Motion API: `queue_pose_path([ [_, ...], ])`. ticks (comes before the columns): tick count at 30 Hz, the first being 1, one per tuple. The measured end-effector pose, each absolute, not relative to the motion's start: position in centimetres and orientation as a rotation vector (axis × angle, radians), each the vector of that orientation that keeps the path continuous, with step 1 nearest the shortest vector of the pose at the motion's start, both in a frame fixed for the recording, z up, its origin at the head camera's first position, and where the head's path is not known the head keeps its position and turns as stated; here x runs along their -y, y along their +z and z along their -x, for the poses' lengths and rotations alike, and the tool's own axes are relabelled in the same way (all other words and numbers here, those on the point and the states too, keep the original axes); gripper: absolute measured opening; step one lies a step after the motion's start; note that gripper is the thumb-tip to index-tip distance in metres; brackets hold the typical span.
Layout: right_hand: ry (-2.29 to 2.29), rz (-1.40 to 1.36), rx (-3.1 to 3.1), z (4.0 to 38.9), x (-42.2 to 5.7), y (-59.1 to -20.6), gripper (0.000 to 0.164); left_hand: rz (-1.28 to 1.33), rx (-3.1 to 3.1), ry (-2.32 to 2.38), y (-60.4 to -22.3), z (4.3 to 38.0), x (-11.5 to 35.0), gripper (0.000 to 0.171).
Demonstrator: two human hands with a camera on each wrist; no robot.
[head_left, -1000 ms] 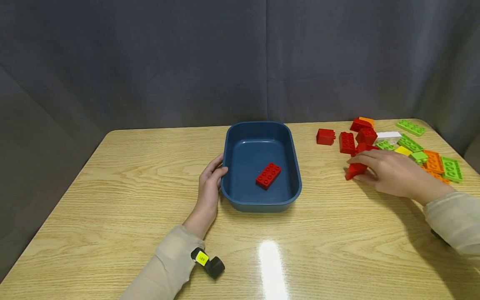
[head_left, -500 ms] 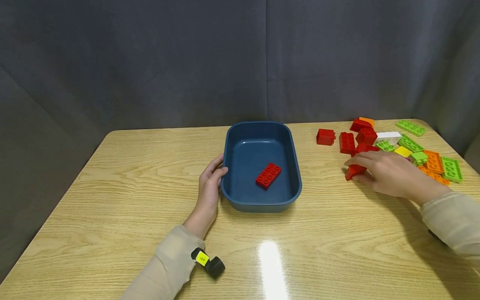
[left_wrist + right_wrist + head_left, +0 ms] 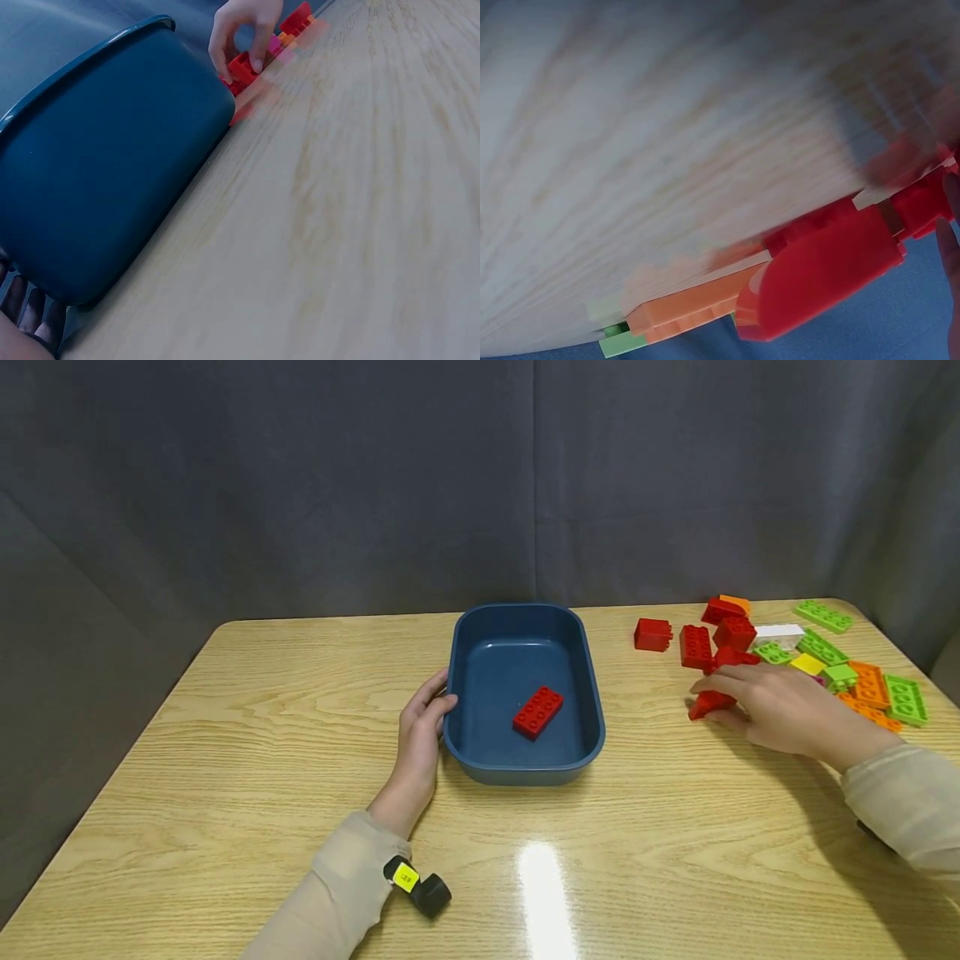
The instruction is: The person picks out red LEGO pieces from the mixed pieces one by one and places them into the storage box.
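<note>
My left hand lies along the left side of a blue plastic bin. Its thumb is at the rim and its fingers rest against the outer wall, also seen low in the left wrist view. Inside the bin lies a red studded toy brick. Over the pile on the right, my right hand pinches a red toy brick between thumb and fingers, low over the table. The left wrist view shows thumb and fingers on either side of this held brick. Part of it is hidden by the hand.
Several red bricks sit behind the right hand. Around it lie a white brick, green plates, an orange plate and a yellow brick. A dark curtain hangs behind the wooden table.
My right hand has shifted only slightly, and the red brick in its fingers has tilted a little. The left hand and the bin have stayed in place.
</note>
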State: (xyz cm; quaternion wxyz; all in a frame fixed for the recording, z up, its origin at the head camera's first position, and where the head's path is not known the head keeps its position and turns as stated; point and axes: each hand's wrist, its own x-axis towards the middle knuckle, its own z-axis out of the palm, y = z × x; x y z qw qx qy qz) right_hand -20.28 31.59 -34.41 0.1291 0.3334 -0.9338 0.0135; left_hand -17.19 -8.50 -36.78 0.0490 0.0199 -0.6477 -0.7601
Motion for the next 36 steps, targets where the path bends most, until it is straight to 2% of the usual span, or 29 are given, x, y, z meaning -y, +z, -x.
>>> queue_pose_path([
  [36,-0.001,-1.005,2.667,21.4,-29.5,-32.3,0.037,-0.065,1.985,-2.311,-36.9,17.3,8.7,0.049],
])
